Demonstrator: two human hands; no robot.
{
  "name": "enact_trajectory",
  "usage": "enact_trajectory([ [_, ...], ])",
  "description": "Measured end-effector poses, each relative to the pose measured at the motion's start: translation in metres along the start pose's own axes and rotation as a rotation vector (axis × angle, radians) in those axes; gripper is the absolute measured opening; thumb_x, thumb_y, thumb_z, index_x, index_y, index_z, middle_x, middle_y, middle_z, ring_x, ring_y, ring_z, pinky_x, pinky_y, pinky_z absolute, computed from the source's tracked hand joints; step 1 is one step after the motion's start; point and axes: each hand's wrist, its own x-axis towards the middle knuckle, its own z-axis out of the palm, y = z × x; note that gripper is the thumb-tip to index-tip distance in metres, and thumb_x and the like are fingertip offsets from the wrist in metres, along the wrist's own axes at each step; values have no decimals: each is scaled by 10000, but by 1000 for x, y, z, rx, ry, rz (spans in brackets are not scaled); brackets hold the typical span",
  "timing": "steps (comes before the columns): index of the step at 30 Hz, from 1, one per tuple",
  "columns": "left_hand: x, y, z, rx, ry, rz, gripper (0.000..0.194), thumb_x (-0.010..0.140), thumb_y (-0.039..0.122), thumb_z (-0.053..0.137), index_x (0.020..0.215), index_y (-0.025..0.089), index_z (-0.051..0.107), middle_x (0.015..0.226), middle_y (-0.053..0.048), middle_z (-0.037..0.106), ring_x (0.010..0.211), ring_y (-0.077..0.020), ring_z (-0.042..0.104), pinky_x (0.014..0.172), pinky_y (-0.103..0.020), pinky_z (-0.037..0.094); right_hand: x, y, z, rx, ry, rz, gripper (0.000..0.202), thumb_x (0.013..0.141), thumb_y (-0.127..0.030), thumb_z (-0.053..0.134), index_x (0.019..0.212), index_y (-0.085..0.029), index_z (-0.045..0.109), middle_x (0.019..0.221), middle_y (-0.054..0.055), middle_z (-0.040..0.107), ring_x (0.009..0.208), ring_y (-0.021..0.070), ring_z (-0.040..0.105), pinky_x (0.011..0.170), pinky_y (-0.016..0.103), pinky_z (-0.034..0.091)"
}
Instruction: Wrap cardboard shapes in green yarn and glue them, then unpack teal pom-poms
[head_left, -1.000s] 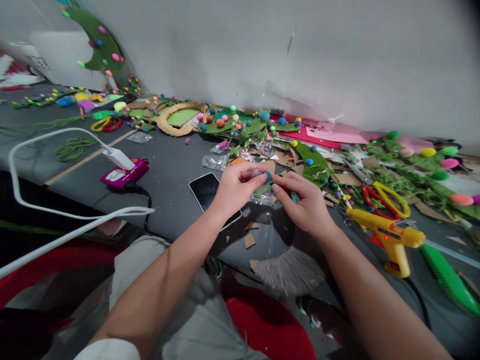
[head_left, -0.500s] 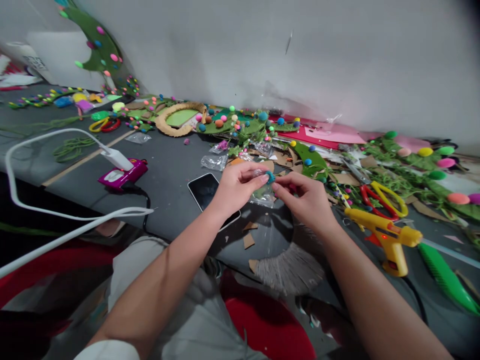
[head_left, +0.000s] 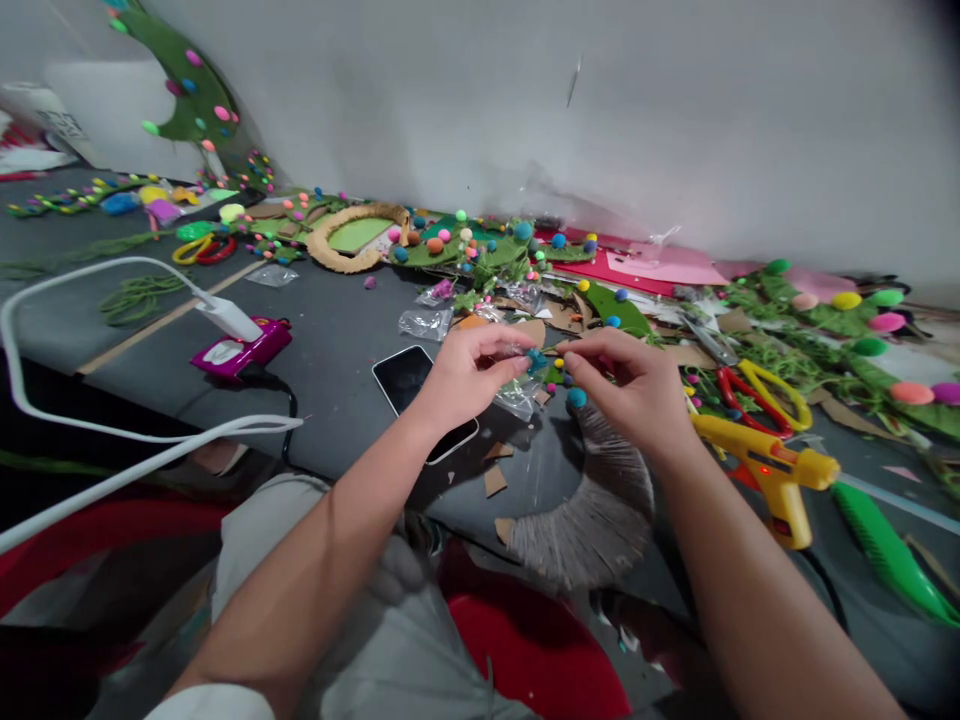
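Near the middle of the table my left hand [head_left: 474,378] is closed, pinching a small teal lump [head_left: 536,360] between thumb and fingertips. A clear plastic bag [head_left: 517,397] lies just under these fingers. My right hand [head_left: 630,385] sits a little to the right, its thumb and forefinger pressed together; what is in this pinch, if anything, is too small to make out. Below it curves a crescent wrapped in grey cord [head_left: 592,530], with a teal ball [head_left: 576,398] at its upper end. Smaller coloured balls sit near that end, partly hidden by my right hand.
A yellow glue gun [head_left: 780,475] with a lit red light lies on the right, beside red and yellow scissors [head_left: 757,400] and a green comb-like tool [head_left: 892,550]. A phone [head_left: 405,375] is by my left wrist. White cable [head_left: 150,432] runs from a purple power adapter [head_left: 240,350].
My right hand has moved slightly right, away from the teal lump, which stays in my left hand. The teal ball and the crescent's upper end now show below my right hand.
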Motion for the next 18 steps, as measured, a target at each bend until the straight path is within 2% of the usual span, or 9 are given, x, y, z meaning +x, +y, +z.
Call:
enact_trajectory([
  [4,-1,4,1,97,-42,39,147,833,164,730,977,166,755,881,-40,778,768,-139,696,706,-264,548,-1,0,3,-71,-91,-133,150,908,-192,672,986,-161,796,781,24,630,659,126,539,607,284,429],
  [12,-5,12,2,389,-93,129,180,861,75,679,994,165,760,900,-40,792,786,-129,701,732,-239,536,-5,5,4,-233,-178,-224,132,915,-183,661,929,-141,785,785,29,627,699,133,587,628,268,425],
  [18,-6,12,2,448,-129,134,204,872,72,666,1024,164,765,928,-40,794,815,-129,705,749,-236,528,-5,3,10,-299,-152,-238,119,890,-148,655,864,-128,770,746,24,595,683,137,564,626,277,405],
])
